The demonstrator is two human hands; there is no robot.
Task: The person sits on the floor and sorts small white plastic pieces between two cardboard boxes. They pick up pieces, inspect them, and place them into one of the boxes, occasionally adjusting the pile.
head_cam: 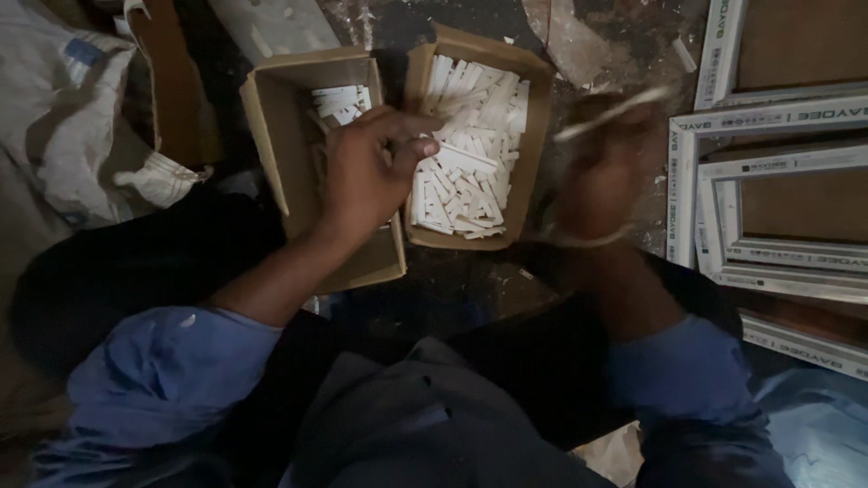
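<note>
My left hand (366, 172) hovers over the gap between two cardboard boxes, fingers pinched together; whether a piece is between them I cannot tell. The right box (533, 126) is full of small white plastic strips (466, 163). The left box (271, 117) holds a few of the same white pieces (339, 104) at its far end. My right hand (601, 167), blurred by motion, is closed around a thin white strip (615, 113) that sticks out up and to the right.
White rectangular frames (768, 199) lie stacked on the floor at the right. A pale sack (63, 117) sits at the upper left. My blue sleeves and dark clothing fill the bottom. The floor is dark and dusty.
</note>
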